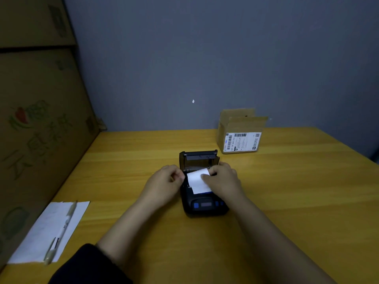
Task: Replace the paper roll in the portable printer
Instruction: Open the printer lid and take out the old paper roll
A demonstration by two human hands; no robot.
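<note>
A small black portable printer lies on the yellow wooden table, its lid tipped up at the far end. A white strip of paper comes out of the open bay and lies over the printer's body. My left hand rests at the bay's left edge, fingers curled against the paper's left side. My right hand lies on the paper's right side, thumb pressing on the strip and fingers at its far corner. The roll itself is hidden under the strip and hands.
An open cardboard box with a shipping label stands at the back right. A white sheet with a pen on it lies at the near left. Large cartons wall off the left side.
</note>
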